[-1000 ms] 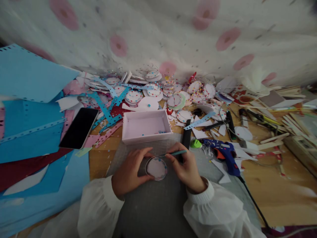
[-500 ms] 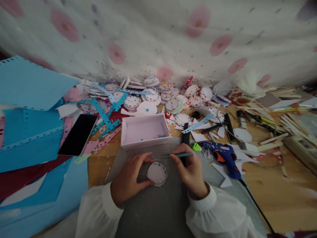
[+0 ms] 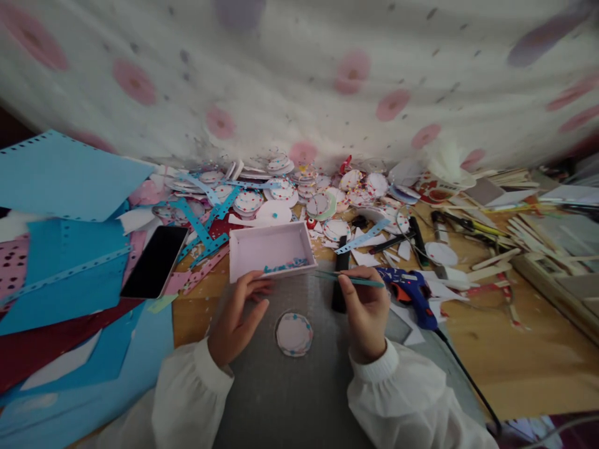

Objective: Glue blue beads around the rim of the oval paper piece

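Observation:
My right hand (image 3: 367,305) grips a pair of teal tweezers (image 3: 360,280), their tips pointing left near the front right corner of the white box (image 3: 276,240). Small blue pieces (image 3: 285,267) lie inside the box along its front wall. With thumb and fingers apart, my left hand (image 3: 241,318) has its fingertips at the front left of that box, seemingly touching the wall. Between my hands a round white paper disc (image 3: 294,334), with blue and red dots round its edge, lies flat on the grey mat (image 3: 281,399), touched by neither hand.
Behind the box are heaped similar dotted discs (image 3: 248,202) and paper scraps. A phone (image 3: 155,262) and blue sheets (image 3: 75,262) lie on the left. To the right are a blue glue gun (image 3: 412,293) with its cord, a black bar (image 3: 340,287) and wooden sticks (image 3: 538,231).
My left hand has left the disc and moved up to the box. My right hand and the tweezers have shifted slightly right. The blue pieces now spread along the box's front wall.

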`<state>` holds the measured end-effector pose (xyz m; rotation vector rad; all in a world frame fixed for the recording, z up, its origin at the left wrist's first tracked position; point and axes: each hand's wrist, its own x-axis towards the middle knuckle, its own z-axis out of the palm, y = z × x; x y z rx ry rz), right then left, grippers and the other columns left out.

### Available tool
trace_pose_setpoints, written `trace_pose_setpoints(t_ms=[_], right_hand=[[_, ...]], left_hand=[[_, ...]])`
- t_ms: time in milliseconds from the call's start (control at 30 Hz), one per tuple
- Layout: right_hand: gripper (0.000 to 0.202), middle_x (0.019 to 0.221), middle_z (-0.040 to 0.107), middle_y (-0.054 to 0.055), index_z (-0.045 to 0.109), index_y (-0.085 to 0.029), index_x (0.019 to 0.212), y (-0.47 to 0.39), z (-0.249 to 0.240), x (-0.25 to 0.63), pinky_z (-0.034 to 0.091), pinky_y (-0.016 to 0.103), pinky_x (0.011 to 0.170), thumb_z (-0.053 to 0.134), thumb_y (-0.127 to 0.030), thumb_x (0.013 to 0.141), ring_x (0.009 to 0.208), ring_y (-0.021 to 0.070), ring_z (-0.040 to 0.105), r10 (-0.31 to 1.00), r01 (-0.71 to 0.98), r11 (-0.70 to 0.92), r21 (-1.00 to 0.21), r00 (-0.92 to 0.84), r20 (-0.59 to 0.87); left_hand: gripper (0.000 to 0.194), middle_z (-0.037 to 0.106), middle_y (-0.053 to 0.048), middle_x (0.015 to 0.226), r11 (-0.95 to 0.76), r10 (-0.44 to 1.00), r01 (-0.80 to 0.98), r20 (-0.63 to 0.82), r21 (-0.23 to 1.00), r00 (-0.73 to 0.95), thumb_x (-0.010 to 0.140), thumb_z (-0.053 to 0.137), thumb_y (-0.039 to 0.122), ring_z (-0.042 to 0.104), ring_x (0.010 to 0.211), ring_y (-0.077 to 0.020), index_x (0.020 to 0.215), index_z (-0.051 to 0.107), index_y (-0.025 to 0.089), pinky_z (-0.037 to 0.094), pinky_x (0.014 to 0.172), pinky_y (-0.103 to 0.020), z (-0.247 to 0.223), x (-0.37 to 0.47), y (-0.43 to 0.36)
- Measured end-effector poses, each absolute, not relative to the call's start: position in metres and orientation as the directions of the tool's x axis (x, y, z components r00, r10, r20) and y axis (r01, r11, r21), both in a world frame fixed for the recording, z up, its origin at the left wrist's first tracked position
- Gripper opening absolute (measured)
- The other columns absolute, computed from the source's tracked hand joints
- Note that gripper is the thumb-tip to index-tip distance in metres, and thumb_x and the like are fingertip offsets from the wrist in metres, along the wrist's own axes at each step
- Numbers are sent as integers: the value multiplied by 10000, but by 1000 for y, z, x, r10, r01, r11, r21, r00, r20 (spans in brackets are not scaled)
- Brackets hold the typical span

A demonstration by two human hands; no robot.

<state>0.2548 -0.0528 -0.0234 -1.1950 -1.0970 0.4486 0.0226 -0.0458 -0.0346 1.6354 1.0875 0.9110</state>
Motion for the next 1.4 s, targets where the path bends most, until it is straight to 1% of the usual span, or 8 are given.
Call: trace_pose_setpoints(t_ms=[300, 433, 567, 800, 900, 1100, 1233, 1400], right_hand=[[50, 695, 642, -1, 645, -212, 792, -50, -10, 260, 440, 282, 601, 671, -222, 834, 646, 156, 591, 728, 431, 403, -807, 383, 569], [75, 645, 614, -15, 641, -217, 764, -37, -6, 249, 392, 288, 569, 653, -218, 838, 578, 151, 541, 759, 617, 397, -680, 196, 621], [96, 652, 617, -12, 631, -213, 758, -24, -10, 241, 368, 323, 646, 630, -201, 854, 607, 163, 547, 776, 715, 455, -530, -28, 630], [83, 682, 623, -2, 631, -206, 775, -14, -20, 237, 330, 340, 698, 615, -184, 853, 655, 177, 556, 804, 769, 452, -452, -132, 580], [88, 654, 616, -14, 641, -218, 762, -17, -16, 237, 337, 337, 683, 628, -203, 848, 610, 166, 535, 789, 743, 463, -483, -97, 607], [110, 650, 633, -3, 666, -222, 770, -31, -14, 240, 384, 300, 583, 652, -302, 844, 578, 160, 519, 776, 600, 357, -716, 236, 584], [111, 607, 610, -14, 659, -213, 731, -30, -17, 241, 381, 279, 554, 676, -284, 814, 556, 146, 505, 794, 542, 332, -772, 282, 539], [104, 641, 620, -18, 633, -203, 734, -35, -10, 237, 416, 257, 543, 675, -263, 808, 582, 138, 552, 806, 300, 381, -875, 355, 473]], left_hand=[[224, 701, -108, 1077, -234, 946, 298, 146, 925, 290, 902, 518, 186, 664, 1035, -200, 1104, 426, 212, 504, 900, -379, -41, 25, -48], [226, 705, -115, 1070, -243, 944, 311, 150, 919, 295, 890, 505, 172, 669, 1030, -196, 1097, 424, 210, 506, 916, -390, -42, 25, -47], [221, 707, -121, 1070, -235, 944, 323, 136, 917, 300, 883, 498, 173, 674, 1033, -203, 1088, 422, 208, 504, 925, -398, -42, 25, -47], [259, 706, -111, 1050, -223, 950, 327, 130, 918, 284, 872, 511, 153, 677, 1012, -209, 1113, 431, 208, 501, 920, -399, -45, 24, -48], [279, 700, -114, 1068, -224, 949, 310, 133, 924, 287, 864, 521, 130, 671, 1016, -211, 1119, 437, 203, 500, 921, -402, -43, 24, -48], [333, 687, -120, 1103, -270, 939, 288, 185, 919, 288, 848, 526, 90, 661, 970, -201, 1152, 443, 198, 518, 851, -383, -39, 26, -47], [383, 663, -116, 1120, -268, 938, 285, 181, 920, 297, 863, 505, 81, 646, 979, -190, 1216, 415, 198, 505, 862, -383, -39, 27, -46], [533, 627, -118, 1171, -271, 940, 257, 198, 927, 279, 889, 508, 112, 635, 951, -180, 1379, 323, 211, 492, 896, -399, -39, 27, -47]])
